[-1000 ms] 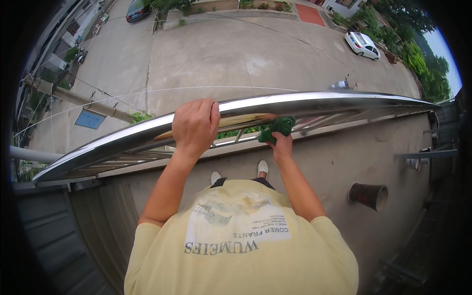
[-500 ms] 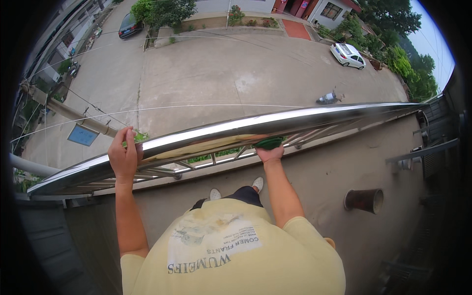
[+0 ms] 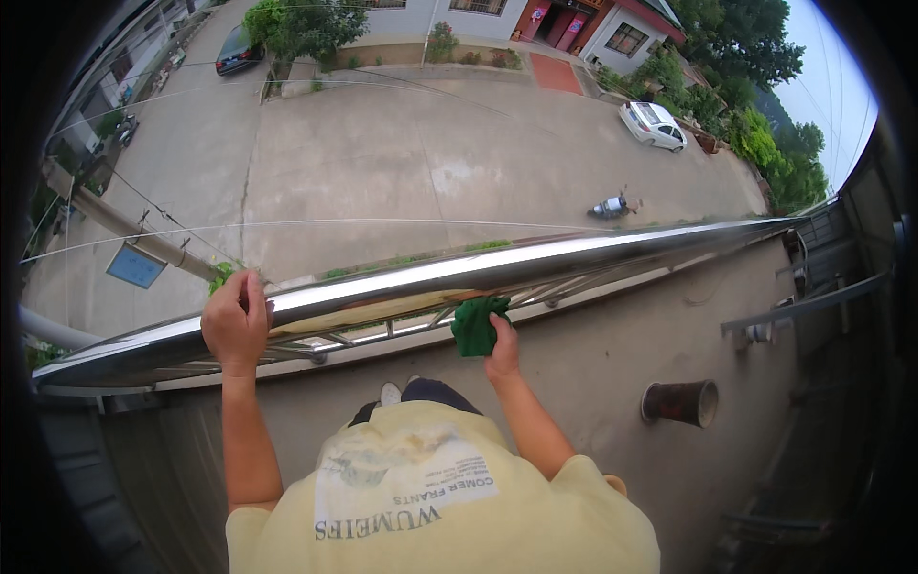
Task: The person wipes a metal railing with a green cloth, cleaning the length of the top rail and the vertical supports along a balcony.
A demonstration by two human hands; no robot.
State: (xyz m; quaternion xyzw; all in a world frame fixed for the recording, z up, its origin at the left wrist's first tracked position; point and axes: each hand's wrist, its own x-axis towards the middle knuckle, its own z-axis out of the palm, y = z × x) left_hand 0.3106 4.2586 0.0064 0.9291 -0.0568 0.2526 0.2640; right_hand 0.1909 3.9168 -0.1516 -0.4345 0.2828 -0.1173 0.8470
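Note:
My right hand grips a bunched green cloth by its right side. The cloth is on the near side of a shiny metal railing; whether it touches the metal I cannot tell. My left hand is at the railing's left part, its fingers curled and pressed together. What those fingers hold, if anything, is hidden. The polished top rail slants up to the right, with thinner bars below it. A yellow reflection of my shirt shows on its near face.
A dark brown bucket lies on its side on the floor to my right. Beyond the railing are a paved yard, a scooter, a white car and a dark car. A pole with a blue sign stands outside left.
My right hand has drawn the green cloth back from under the rail toward me and left, so more of it shows. The left hand's fingers have curled in more. The view has shifted slightly.

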